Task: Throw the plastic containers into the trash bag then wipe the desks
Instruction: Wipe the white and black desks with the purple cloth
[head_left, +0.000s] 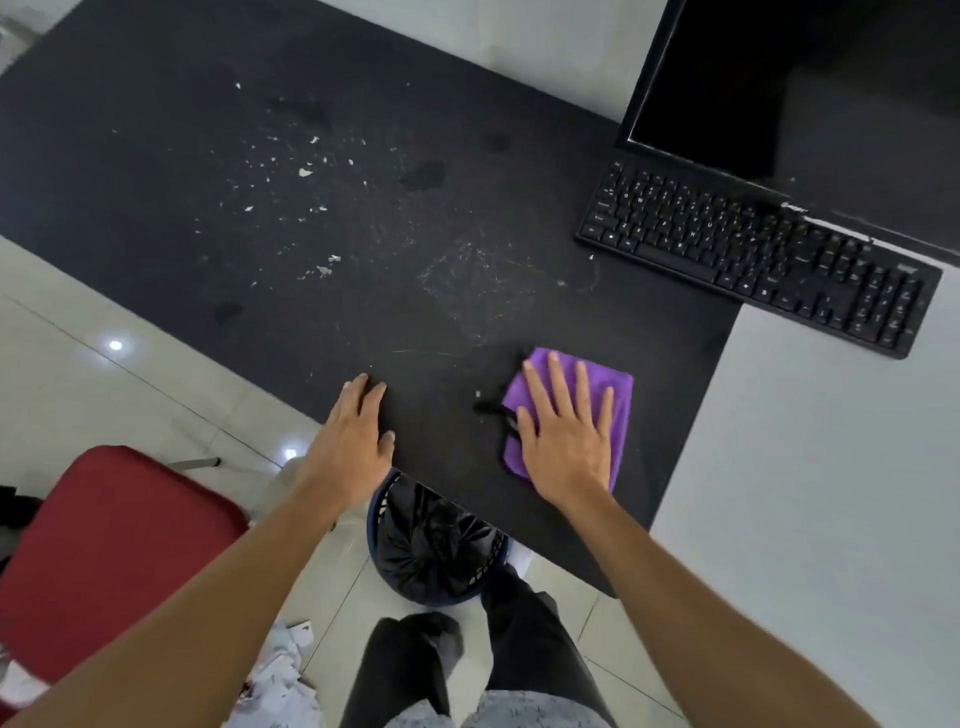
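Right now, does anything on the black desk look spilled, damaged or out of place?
White crumbs lie scattered across the middle of the black desk, beside dark blotches, all unwiped. The right hand presses the purple cloth flat near the front edge.

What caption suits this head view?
Right hand presses a purple cloth on the white-flecked black desk; left hand rests flat at its edge.

Pale glossy tiled floor (78, 374), light spots reflected; red chair (104, 561) lower left.
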